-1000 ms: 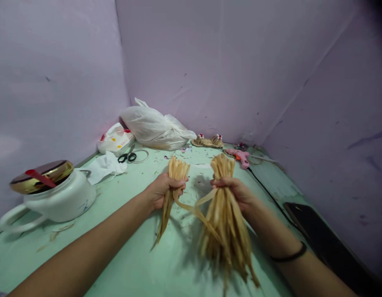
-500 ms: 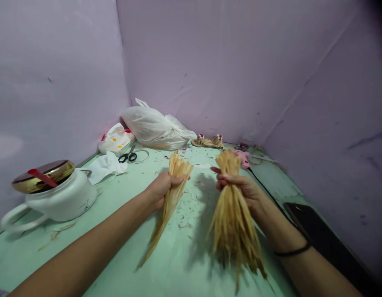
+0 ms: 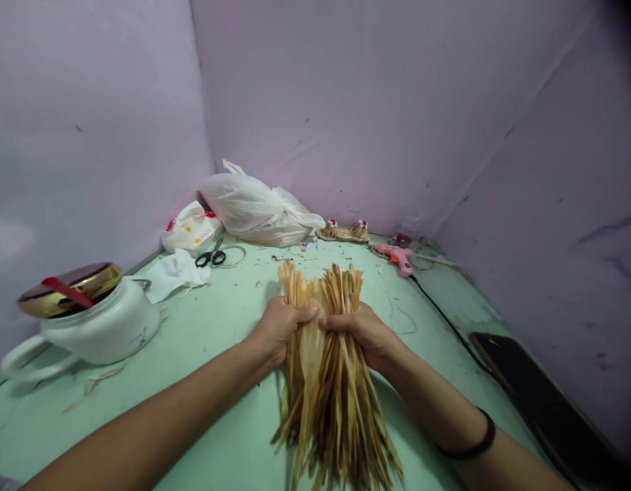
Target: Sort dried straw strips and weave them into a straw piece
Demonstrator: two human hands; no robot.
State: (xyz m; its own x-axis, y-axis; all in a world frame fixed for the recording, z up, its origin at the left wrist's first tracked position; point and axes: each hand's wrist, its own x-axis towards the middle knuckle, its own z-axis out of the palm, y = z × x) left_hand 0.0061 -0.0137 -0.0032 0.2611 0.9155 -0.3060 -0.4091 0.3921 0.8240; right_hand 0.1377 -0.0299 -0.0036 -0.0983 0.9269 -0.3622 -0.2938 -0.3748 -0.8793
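Dried corn husks (image 3: 341,389), pale yellow at the top and browner at the frayed lower ends, hang as a wide bundle between my hands. My left hand (image 3: 285,327) is closed on the left side of the bundle, its thumb pressed across the front. On the right side, my right hand (image 3: 364,331) grips the husks the same way, thumb pointing left. The two thumb tips nearly meet in the middle. Most of the other fingers are hidden behind the husks. The bundle is upright, cut ends up, above the pale green table (image 3: 223,307).
At left stands a white mug (image 3: 108,327) with a gold-rimmed round item and a red strip on top. Scissors (image 3: 211,256), a tissue (image 3: 177,273), a tissue pack (image 3: 193,228) and a white plastic bag (image 3: 259,211) lie behind. A pink glue gun (image 3: 397,258) and a phone (image 3: 530,395) are at right.
My hands have come together at the middle. The thin husk piece in my left hand and the thicker bunch in my right now sit side by side as one wider bundle.
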